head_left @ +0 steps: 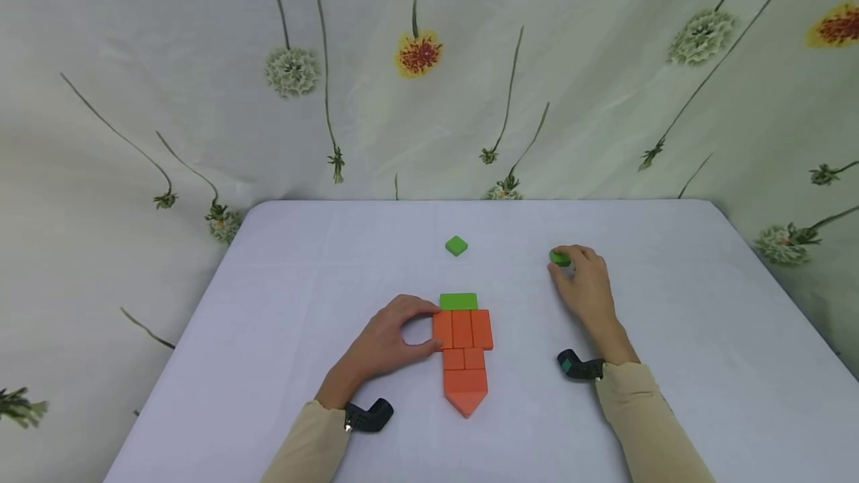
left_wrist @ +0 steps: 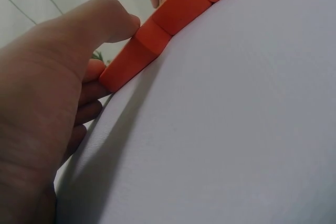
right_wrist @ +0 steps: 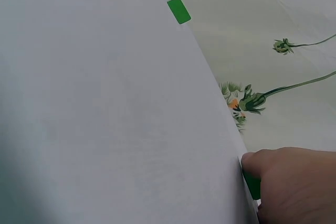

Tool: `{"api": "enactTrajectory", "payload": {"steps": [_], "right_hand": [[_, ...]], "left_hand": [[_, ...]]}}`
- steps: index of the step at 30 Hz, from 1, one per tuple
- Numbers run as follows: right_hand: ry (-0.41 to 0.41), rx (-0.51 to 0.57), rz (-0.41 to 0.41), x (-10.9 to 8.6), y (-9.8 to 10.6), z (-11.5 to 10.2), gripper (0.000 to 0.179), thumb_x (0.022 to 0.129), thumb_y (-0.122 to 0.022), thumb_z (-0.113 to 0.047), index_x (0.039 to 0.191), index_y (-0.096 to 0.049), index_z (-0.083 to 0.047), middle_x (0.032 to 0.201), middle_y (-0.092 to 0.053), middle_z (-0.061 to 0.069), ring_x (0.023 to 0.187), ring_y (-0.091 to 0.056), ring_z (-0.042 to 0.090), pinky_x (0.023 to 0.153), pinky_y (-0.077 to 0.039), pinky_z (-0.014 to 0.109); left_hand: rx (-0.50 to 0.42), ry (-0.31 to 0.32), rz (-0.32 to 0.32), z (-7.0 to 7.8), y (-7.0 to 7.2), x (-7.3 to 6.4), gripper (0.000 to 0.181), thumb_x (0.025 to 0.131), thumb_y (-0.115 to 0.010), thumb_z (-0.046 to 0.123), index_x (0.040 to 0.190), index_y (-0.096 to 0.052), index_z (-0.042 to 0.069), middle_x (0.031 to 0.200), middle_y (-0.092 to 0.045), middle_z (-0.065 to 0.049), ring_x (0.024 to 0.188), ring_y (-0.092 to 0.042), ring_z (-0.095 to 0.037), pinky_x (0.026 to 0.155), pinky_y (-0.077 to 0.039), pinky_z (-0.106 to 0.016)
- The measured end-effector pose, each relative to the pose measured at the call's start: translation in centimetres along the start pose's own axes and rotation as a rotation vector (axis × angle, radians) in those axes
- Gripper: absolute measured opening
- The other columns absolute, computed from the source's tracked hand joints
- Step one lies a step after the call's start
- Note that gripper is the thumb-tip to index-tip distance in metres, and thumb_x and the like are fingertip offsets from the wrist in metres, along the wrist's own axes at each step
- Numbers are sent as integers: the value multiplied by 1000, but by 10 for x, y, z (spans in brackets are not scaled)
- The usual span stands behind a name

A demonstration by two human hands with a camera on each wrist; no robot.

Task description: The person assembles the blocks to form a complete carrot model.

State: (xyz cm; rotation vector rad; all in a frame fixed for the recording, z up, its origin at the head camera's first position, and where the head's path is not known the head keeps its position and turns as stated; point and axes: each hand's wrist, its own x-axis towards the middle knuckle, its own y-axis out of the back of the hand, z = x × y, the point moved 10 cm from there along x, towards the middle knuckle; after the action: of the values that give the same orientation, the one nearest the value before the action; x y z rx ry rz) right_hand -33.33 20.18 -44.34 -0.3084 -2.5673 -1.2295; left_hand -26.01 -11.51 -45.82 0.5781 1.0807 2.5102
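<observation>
Orange and green blocks lie fitted together flat on the table, with a pointed orange block (head_left: 465,392) at the near end. My left hand (head_left: 389,338) holds the leftmost upright orange block (head_left: 442,330) of the row of three, thumb at its near end and index finger at its far end. In the left wrist view that orange block (left_wrist: 128,64) shows between thumb and fingers. Farther back on the right, my right hand (head_left: 585,282) pinches a small green block (head_left: 559,258); the fingers partly hide it. A green rectangular block (head_left: 458,301) tops the orange row.
Another small green block (head_left: 456,246) lies alone behind the arrangement. The white table (head_left: 302,274) ends at a far edge, where a flower-patterned cloth (head_left: 369,110) hangs. Each wrist wears a dark camera band, such as the one on the left wrist (head_left: 369,416).
</observation>
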Motion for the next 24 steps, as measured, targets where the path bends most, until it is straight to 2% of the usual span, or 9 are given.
{"api": "enactTrajectory", "payload": {"steps": [10,24], "right_hand": [[15,-7,14,2,3,-7,30,95,-69,-4,124,-68,4,121,-67,29,104,-64,44,86,-54,56],[79,141,42,-2,4,-22,25,93,-71,0,118,-70,2,120,-69,23,110,-67,41,95,-55,53]], "left_hand": [[-2,4,6,-1,2,-1,46,86,-84,31,128,-68,22,128,-66,6,124,-59,-15,106,-53,-39],[-17,5,-7,0,1,-1,46,86,-84,29,128,-68,22,127,-66,5,123,-59,-15,105,-53,-39]]}}
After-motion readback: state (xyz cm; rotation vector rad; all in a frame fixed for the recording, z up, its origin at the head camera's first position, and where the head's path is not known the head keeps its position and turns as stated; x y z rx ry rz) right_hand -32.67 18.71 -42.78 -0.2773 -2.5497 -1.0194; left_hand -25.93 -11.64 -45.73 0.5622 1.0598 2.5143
